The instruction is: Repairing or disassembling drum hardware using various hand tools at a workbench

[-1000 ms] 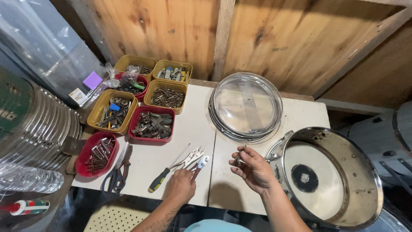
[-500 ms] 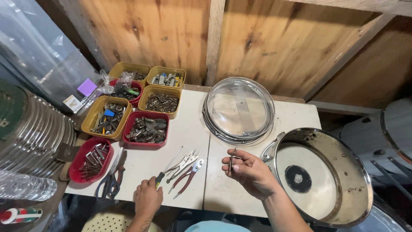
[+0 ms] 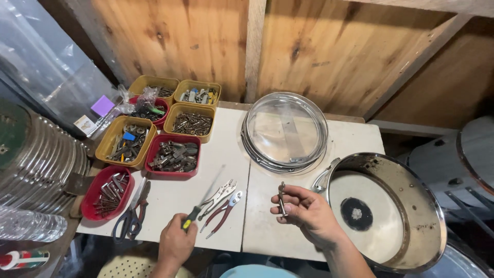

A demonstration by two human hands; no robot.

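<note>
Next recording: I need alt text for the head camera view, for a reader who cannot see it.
Seen from above, the right hand holds a small metal bolt upright over a white table, while the left hand grips a screwdriver beside pliers. Trays of hardware sit at left, a clear drumhead in hoops behind, and a metal drum shell at right.

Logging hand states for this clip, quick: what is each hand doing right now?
Left hand: closed on the screwdriver handle, on the table.
Right hand: closed, pinching a small metal bolt upright.
</note>
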